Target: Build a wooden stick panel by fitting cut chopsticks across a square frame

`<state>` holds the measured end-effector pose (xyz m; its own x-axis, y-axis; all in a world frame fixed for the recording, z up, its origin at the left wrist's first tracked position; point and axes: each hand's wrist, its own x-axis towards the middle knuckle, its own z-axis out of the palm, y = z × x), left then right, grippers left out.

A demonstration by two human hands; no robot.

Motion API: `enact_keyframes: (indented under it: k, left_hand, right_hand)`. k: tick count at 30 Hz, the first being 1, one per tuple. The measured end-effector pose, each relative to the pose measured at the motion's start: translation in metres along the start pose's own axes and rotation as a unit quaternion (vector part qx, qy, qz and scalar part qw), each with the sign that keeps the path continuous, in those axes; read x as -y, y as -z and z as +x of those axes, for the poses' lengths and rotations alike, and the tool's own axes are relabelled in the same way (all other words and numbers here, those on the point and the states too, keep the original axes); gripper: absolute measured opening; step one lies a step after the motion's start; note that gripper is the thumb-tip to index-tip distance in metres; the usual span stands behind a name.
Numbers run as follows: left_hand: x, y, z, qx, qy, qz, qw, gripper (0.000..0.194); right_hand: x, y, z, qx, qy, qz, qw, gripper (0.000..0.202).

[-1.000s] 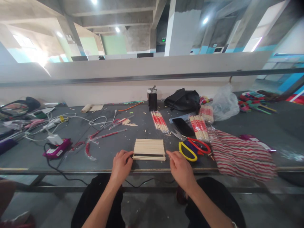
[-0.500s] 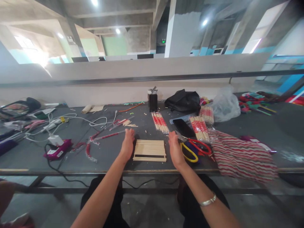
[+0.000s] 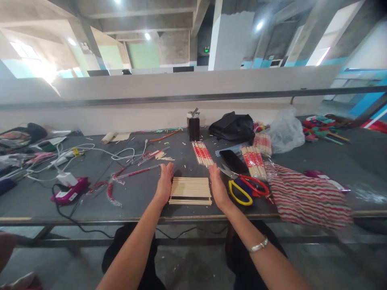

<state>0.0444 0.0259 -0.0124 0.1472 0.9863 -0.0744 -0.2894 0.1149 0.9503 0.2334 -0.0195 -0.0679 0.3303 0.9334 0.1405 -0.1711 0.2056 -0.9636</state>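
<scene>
A row of pale wooden sticks [image 3: 190, 186] lies flat on the dark table in front of me, side by side, with a gap between the main row and the few nearest sticks. My left hand [image 3: 164, 184] stands on edge at the left ends, fingers stretched out. At the right ends, my right hand [image 3: 218, 186] is held the same way, its palm facing the sticks. Both hands are at or very near the stick ends; whether they touch, I cannot tell. Neither hand grips anything. Scissors with red handles [image 3: 254, 184] and others with yellow handles [image 3: 241, 193] lie right of my right hand.
Wrapped stick bundles [image 3: 202, 154], a black phone [image 3: 233, 161] and a striped cloth [image 3: 308, 197] lie beyond and to the right. Short stick pieces [image 3: 161, 156], red plastic wrappers [image 3: 111, 191], white cables [image 3: 119, 152] and a purple power block [image 3: 71, 191] are on the left.
Both hands have moved inward, closer to the two ends of the stick row. The sticks look the same, and the view has shifted slightly.
</scene>
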Motion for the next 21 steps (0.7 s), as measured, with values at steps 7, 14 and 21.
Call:
enact_keyframes:
  k: [7,14,21]
  left_hand:
    - [0.002,0.0,0.0,0.005,-0.002,0.001,1.0,0.069]
    - [0.003,-0.001,-0.001,0.009,-0.002,0.012,1.0,0.069]
    - [0.002,-0.004,-0.003,0.011,0.003,0.012,1.0,0.07]
  right_hand:
    - [0.003,-0.006,-0.001,0.014,0.011,-0.005,1.0,0.076]
    - [0.007,-0.01,-0.003,0.025,0.004,-0.013,1.0,0.076]
    - [0.013,-0.013,-0.007,0.028,-0.008,-0.024,0.999,0.079]
